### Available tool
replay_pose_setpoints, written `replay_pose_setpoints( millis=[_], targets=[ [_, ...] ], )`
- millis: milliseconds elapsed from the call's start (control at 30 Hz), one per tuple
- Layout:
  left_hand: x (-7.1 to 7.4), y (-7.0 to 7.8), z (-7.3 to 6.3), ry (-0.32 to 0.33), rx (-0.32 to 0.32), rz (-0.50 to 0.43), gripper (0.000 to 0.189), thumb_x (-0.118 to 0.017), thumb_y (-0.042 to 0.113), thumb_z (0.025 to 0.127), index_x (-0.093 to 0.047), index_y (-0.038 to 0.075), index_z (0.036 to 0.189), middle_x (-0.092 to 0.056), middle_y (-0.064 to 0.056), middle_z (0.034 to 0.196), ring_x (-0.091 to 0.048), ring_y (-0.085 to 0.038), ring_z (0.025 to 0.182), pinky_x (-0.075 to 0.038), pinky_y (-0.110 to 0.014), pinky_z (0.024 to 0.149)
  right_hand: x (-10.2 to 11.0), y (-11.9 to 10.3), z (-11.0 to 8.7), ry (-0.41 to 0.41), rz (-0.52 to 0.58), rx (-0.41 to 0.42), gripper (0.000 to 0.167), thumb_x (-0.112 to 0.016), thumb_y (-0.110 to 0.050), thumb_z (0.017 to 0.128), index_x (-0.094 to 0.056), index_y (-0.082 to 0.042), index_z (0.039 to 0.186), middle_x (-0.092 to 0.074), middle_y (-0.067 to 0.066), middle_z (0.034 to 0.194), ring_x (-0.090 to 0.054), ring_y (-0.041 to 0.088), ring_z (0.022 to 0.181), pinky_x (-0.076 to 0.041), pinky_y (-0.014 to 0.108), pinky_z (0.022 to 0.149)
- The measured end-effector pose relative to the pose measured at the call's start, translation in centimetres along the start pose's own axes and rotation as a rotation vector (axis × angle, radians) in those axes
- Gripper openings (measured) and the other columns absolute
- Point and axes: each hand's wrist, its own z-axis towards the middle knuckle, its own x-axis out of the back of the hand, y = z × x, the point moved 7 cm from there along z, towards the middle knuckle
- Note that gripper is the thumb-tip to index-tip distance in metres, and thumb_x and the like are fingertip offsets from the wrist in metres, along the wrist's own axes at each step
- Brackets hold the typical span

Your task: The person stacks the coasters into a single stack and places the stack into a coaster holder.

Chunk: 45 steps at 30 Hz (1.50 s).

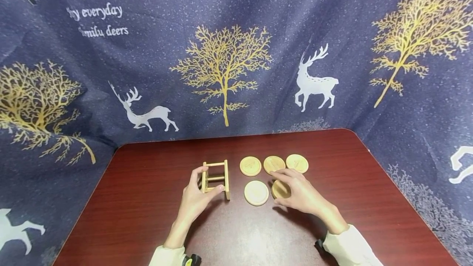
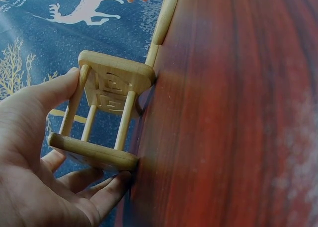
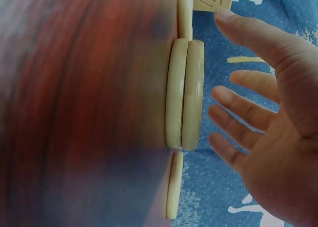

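Observation:
My left hand point(image 1: 197, 200) grips a small wooden coaster holder point(image 1: 227, 180), thumb at one end panel and fingers at the other. Rods join its two panels, and a carved pattern shows on one panel point(image 2: 119, 83) in the left wrist view. Over the front right coasters my right hand point(image 1: 304, 194) is spread, fingers loosely bent and holding nothing. In the right wrist view that hand point(image 3: 268, 113) stands just off two stacked round wooden coasters point(image 3: 193, 95). The upper coaster point(image 1: 280, 190) is partly hidden by the hand in the head view.
Left of the stack lies a pale coaster point(image 1: 256, 193). Behind it, a row holds a left coaster point(image 1: 251, 166), a middle coaster point(image 1: 274, 164) and a right coaster point(image 1: 297, 163). The reddish-brown table point(image 1: 148, 200) ends at a blue printed cloth point(image 1: 236, 52).

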Motion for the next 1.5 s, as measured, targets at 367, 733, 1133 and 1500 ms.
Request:
replay_pose_setpoints(
  millis=[367, 733, 1133, 1500],
  targets=[
    [0.1, 0.3, -0.1, 0.010, -0.001, 0.015, 0.078, -0.099, 0.035, 0.084, -0.055, 0.026, 0.148, -0.061, -0.021, 0.159, -0.076, -0.026, 0.101, -0.059, -0.038, 0.081, -0.5, -1.1, 0.8, 0.003, 0.003, 0.017, 0.083, -0.105, -0.019, 0.073, -0.070, -0.003, 0.146, -0.072, 0.013, 0.139, -0.066, 0.039, 0.130, -0.049, 0.067, 0.110],
    [0.2, 0.3, -0.2, 0.019, -0.010, 0.037, 0.079, -0.099, 0.037, 0.084, -0.055, 0.027, 0.149, -0.062, -0.020, 0.158, -0.075, -0.030, 0.111, -0.058, -0.046, 0.093, -1.5, -1.7, 1.6, -0.028, 0.002, 0.039, 0.087, -0.105, -0.022, 0.072, -0.069, -0.003, 0.149, -0.072, 0.013, 0.139, -0.065, 0.037, 0.133, -0.048, 0.066, 0.112],
    [0.2, 0.8, -0.4, 0.009, -0.031, 0.000, 0.080, -0.099, 0.036, 0.085, -0.055, 0.021, 0.150, -0.060, -0.023, 0.159, -0.066, -0.042, 0.137, -0.054, -0.060, 0.109, -2.0, -2.5, 2.1, -0.041, -0.016, 0.056, 0.083, -0.104, -0.025, 0.074, -0.070, -0.002, 0.146, -0.071, 0.014, 0.141, -0.063, 0.040, 0.135, -0.050, 0.064, 0.112],
    [0.2, 0.8, -0.4, 0.011, -0.027, 0.006, 0.080, -0.099, 0.036, 0.084, -0.055, 0.023, 0.149, -0.063, -0.022, 0.156, -0.069, -0.039, 0.133, -0.055, -0.057, 0.107, -2.6, -2.9, 2.7, -0.073, -0.024, 0.063, 0.078, -0.099, -0.023, 0.079, -0.069, -0.005, 0.149, -0.071, 0.012, 0.141, -0.066, 0.038, 0.131, -0.053, 0.063, 0.108]
  ],
)
